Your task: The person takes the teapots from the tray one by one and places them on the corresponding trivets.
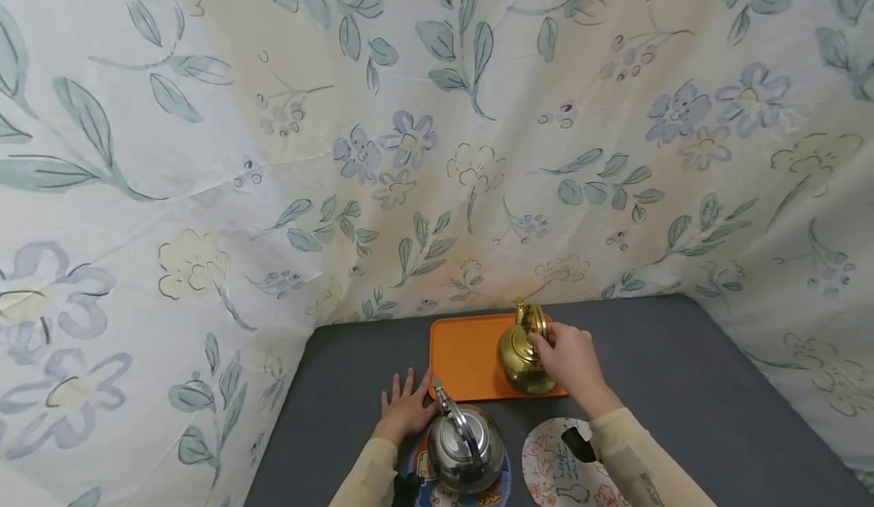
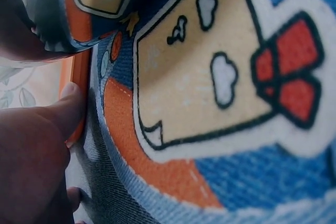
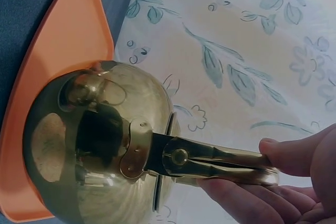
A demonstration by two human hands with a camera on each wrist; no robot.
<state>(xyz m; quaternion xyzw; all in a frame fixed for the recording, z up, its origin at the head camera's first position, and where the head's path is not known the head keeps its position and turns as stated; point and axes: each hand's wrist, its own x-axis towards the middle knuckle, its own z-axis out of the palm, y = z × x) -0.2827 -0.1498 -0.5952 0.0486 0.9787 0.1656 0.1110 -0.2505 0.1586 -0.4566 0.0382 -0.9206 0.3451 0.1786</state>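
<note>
My right hand [image 1: 572,359] grips the raised handle [image 3: 226,156] of a brass-coloured kettle [image 1: 517,366], thumb on one side and fingers on the other. The kettle is over the right part of an orange tray [image 1: 460,351]. At the tray's near left corner, my left hand [image 1: 404,413] lies with its fingers spread. Its thumb touches the tray's edge [image 2: 79,93] in the left wrist view. Close beside that hand, a silver kettle [image 1: 471,465] stands on a round blue mat [image 2: 252,177] with cartoon prints.
Right of the silver kettle lies a round white mat [image 1: 549,461] with red and blue drawings, partly behind the right sleeve. Everything stands on a dark grey table [image 1: 690,385]. Floral cloth [image 1: 423,150] hangs behind it and along both sides.
</note>
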